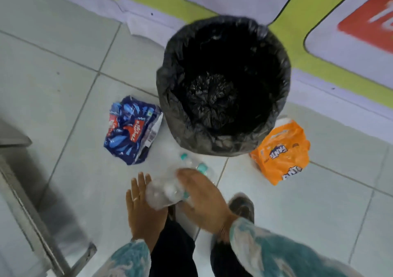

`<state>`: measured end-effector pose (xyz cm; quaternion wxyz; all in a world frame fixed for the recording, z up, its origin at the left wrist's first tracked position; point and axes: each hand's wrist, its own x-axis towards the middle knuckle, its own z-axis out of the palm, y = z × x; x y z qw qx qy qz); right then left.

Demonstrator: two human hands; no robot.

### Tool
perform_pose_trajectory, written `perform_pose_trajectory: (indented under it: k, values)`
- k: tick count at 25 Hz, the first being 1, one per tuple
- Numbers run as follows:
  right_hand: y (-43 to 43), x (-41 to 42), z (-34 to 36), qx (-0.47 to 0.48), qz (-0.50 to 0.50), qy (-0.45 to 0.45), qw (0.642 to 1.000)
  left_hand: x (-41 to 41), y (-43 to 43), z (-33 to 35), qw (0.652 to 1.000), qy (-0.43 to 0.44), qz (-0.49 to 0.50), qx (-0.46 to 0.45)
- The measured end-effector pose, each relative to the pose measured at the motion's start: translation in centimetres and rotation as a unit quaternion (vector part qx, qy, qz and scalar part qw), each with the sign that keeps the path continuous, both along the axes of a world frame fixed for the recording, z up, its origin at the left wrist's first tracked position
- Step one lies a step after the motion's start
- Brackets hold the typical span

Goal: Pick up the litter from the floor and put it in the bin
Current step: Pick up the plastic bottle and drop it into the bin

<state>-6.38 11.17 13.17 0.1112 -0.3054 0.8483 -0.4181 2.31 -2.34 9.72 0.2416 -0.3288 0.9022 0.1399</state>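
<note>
Crumpled clear plastic bottles with teal caps [168, 189] held between both palms, just near of the round bin lined with a black plastic bag [223, 136]. Left hand [142, 208] flat, fingers straight and apart, pressing in from the left; right hand [204, 200] cupped over the top and right, fingers curled against the plastic. Likely a two-handed squeeze because the bundle is loose, slippery and too bulky for one hand. How many bottles: blurred, cannot tell.

Bin mouth wide open, standing far of the hands, so a short lift forward should drop the load in.

Floor litter not yet collected: dark blue Thums Up plastic wrapper [131, 129] touching the bin's left side; orange Fanta plastic wrapper [282, 153] at its right. Grey floor tiles [63, 68] otherwise bare nearby.
</note>
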Motion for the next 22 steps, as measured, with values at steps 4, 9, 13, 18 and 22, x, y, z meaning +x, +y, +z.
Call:
perform_pose_trajectory:
  k: [4, 9, 13, 18, 22]
  values:
    - [-4.2, -7.8, 9.2, -0.104, -0.050, 0.027, 0.993, -2.8, 0.6, 4.2, 0.999, -0.033, 0.000, 0.038]
    - [-3.0, -18.5, 6.0, 0.079, -0.198, 0.003, 0.977, -6.8, 1.8, 5.1, 0.999, -0.024, -0.045, 0.006]
    - [-1.4, -17.3, 4.2, 0.106, -0.221, 0.018, 0.969, -7.7, 2.4, 3.5, 0.999, -0.010, -0.051, 0.015]
    - [1.7, -4.2, 0.3, 0.055, -0.021, 0.073, 0.996, -5.8, 1.8, 0.6, 1.000, -0.013, -0.021, 0.003]
    - [3.7, 0.0, -9.2, 0.261, 0.020, -0.058, 0.963, -4.9, 0.8, -3.5, 1.000, -0.002, -0.010, 0.007]
